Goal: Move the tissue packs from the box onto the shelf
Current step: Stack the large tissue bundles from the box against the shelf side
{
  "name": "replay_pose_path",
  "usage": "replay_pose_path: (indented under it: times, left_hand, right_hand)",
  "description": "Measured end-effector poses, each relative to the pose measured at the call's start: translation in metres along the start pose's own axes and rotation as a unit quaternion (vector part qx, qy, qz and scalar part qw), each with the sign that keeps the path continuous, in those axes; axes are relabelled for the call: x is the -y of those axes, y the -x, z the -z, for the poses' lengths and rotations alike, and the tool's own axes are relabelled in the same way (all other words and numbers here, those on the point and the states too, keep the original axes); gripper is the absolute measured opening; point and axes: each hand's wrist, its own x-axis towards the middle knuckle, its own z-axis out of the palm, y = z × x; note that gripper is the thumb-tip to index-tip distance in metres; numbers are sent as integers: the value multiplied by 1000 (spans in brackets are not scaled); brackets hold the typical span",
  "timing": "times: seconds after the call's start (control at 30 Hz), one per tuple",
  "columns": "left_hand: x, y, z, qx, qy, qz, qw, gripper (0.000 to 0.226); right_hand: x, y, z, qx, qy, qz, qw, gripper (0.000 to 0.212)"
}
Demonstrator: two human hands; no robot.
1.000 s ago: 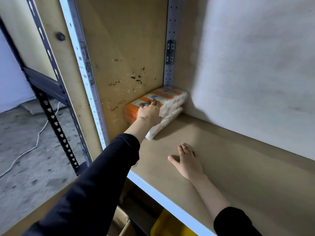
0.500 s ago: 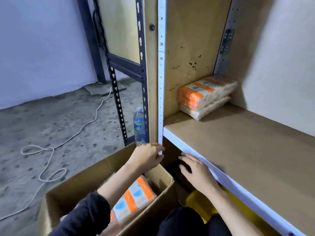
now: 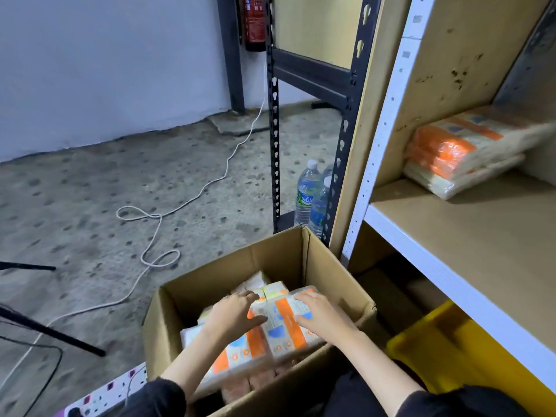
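An open cardboard box (image 3: 279,260) stands on the floor at the foot of the shelf (image 3: 469,236). Several orange-and-white tissue packs fill it. My left hand (image 3: 231,314) and my right hand (image 3: 319,314) grip the two sides of the top tissue pack (image 3: 282,323) inside the box. Two stacked tissue packs (image 3: 460,152) lie on the shelf board, pushed into its back left corner.
Water bottles (image 3: 307,194) stand beside the dark rack post (image 3: 274,121). A white cable (image 3: 156,224) loops over the concrete floor. A power strip (image 3: 105,392) lies at the bottom left, a yellow bin (image 3: 436,353) sits under the shelf, and a red extinguisher (image 3: 254,22) hangs on the wall.
Both hands have left the shelf and come down into the box, where they now hold a pack. My view has swung left and down from the shelf corner.
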Motion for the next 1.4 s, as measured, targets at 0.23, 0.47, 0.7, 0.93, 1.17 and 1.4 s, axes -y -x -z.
replay_pose_path:
  times: [0.23, 0.47, 0.7, 0.93, 1.17, 1.4]
  left_hand:
    - [27, -33, -17, 147, 70, 48, 986, 75]
    - [29, -38, -22, 146, 115, 71, 980, 70]
    - [17, -17, -14, -31, 117, 16, 992, 42]
    - [-4, -7, 22, -330, -59, -118, 935, 33]
    - [-80, 5, 105, -450, -69, -219, 863, 31]
    - [-198, 20, 169, -499, -62, -329, 799, 35]
  right_hand:
    - [21, -67, -14, 152, 61, 22, 986, 71]
    - [18, -82, -13, 235, 68, -4, 969, 66]
    - [21, -57, -8, 38, 39, 36, 998, 35]
    - [27, -10, 30, -300, 93, 159, 936, 21]
    - [4, 47, 119, -464, 143, 136, 863, 27]
    - [-43, 141, 210, -528, 166, 52, 831, 26]
